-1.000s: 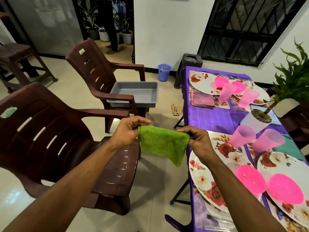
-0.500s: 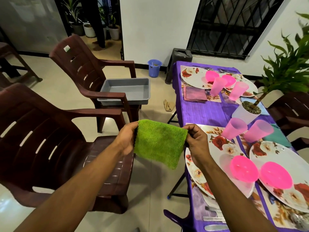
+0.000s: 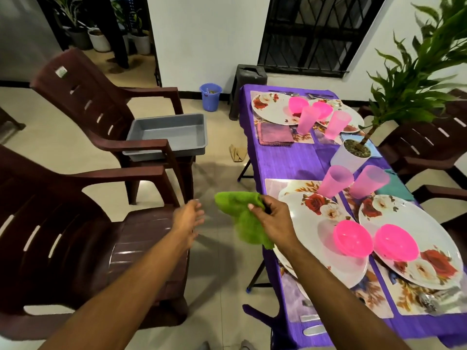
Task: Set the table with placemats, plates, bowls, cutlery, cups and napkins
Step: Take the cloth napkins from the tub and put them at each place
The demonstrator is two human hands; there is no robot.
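My right hand (image 3: 271, 221) grips a green napkin (image 3: 242, 218), which hangs bunched just off the left edge of the purple table (image 3: 285, 160). My left hand (image 3: 188, 217) hovers beside it with fingers spread and holds nothing. On the near end lie floral placemats (image 3: 274, 186), two flowered plates (image 3: 316, 238) (image 3: 414, 223), two pink bowls (image 3: 352, 237) (image 3: 395, 242) and two pink cups (image 3: 334, 181) (image 3: 369, 181). A teal napkin (image 3: 394, 189) lies at the right. Cutlery (image 3: 310, 324) shows at the front edge. The far end holds plates, pink bowls, cups and a mauve napkin (image 3: 274, 133).
A potted plant (image 3: 351, 154) stands mid-table. Two brown plastic chairs (image 3: 75, 236) stand left of the table; the farther one carries an empty grey tub (image 3: 169, 135). More chairs (image 3: 429, 145) are on the right. A blue bucket (image 3: 210, 97) and a dark stool (image 3: 249, 82) sit by the wall.
My left hand has let go of the green napkin and moved off to the left. The napkin, held flat between both hands before, now hangs bunched from my right hand, nearer the table.
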